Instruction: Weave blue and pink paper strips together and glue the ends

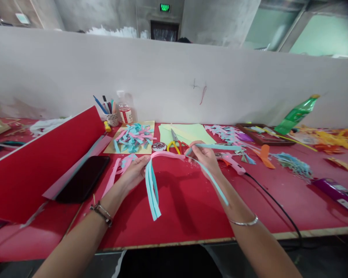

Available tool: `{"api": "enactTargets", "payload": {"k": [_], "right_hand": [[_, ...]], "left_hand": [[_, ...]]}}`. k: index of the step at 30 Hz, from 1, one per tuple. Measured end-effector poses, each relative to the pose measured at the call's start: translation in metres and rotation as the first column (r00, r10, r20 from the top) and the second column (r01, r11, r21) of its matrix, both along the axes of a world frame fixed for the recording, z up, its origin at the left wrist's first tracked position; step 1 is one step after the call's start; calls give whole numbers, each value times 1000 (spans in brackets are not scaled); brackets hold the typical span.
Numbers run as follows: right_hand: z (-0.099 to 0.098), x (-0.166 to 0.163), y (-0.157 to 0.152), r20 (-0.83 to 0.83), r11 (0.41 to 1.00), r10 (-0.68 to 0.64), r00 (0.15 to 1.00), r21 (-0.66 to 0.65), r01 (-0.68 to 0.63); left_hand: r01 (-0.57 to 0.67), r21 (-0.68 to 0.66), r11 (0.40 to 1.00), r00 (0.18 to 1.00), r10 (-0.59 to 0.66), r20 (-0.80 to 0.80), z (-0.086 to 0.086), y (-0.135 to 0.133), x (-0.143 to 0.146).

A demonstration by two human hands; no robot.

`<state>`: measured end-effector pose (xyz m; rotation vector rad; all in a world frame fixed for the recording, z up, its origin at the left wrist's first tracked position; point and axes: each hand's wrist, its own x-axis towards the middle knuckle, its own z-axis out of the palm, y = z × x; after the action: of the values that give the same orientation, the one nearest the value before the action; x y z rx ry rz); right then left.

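Observation:
My left hand pinches a pink paper strip that arches across to my right hand. Light blue paper strips hang from the same left fingers. My right hand is closed near the pink strip's other end and grips a light blue strip, which trails down over the forearm; another blue length points right. Both hands are raised above the red tabletop. Beyond them lie scissors with yellow and red handles. A pink glue gun rests just right of my right hand.
Cut pink and blue strips are heaped at the back left. A black phone lies beside an upright red board. Pale green paper lies at the back. A tilted green bottle and a purple power strip stand right.

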<state>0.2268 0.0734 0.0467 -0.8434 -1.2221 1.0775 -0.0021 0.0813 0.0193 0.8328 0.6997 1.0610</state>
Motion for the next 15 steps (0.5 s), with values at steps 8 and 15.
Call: {"api": "enactTargets", "payload": {"k": [8, 15], "right_hand": [[-8, -2, 4, 70, 997, -71, 995, -3, 71], [-17, 1, 7, 241, 991, -121, 963, 83, 104]], "left_hand": [[-19, -26, 999, 1000, 19, 22, 0, 3, -1], [-31, -54, 998, 999, 32, 15, 3, 1, 0]]}}
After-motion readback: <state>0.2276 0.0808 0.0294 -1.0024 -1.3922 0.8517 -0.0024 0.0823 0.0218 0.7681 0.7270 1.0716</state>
